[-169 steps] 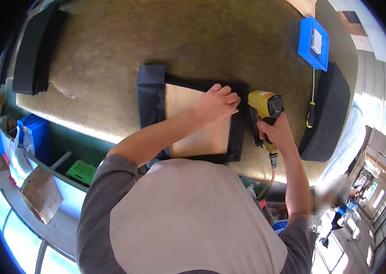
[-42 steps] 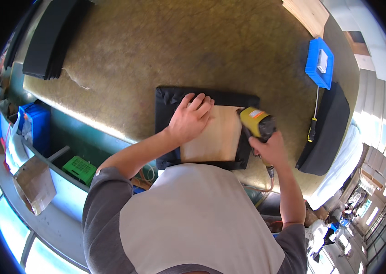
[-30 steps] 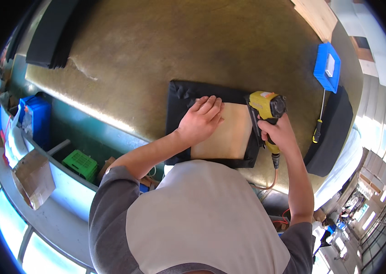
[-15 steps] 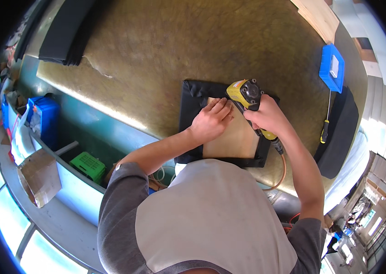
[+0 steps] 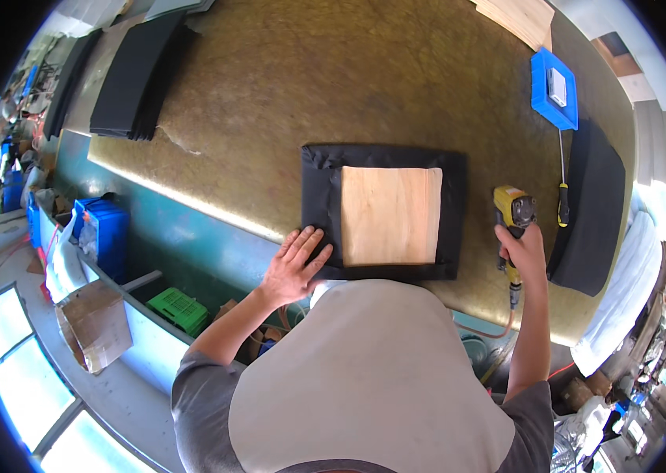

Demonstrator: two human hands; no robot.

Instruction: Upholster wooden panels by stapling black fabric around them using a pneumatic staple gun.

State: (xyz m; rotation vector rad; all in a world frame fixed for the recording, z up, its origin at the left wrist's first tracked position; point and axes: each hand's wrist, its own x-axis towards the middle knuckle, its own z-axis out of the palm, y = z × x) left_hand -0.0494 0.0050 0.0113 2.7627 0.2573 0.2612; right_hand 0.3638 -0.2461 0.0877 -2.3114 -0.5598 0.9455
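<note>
In front of me a square panel lies on the table, its pale wooden board framed by black fabric folded over all its edges. My left hand rests at the panel's near left corner, fingers stretched out on the black fabric and holding nothing. Off to the right of the panel, my right hand is wrapped round the grip of a yellow and black air stapler. A hose runs from the stapler's lower end toward the table's near edge.
A screwdriver and black fabric pieces lie at the right, beyond the stapler. Behind them stands a blue tray holding a small white box. Stacked black pieces lie far left; wooden boards are at the far right.
My right hand has carried the stapler off the panel to the right. My left hand has slid from the board to the panel's near left corner, its fingers spreading out.
</note>
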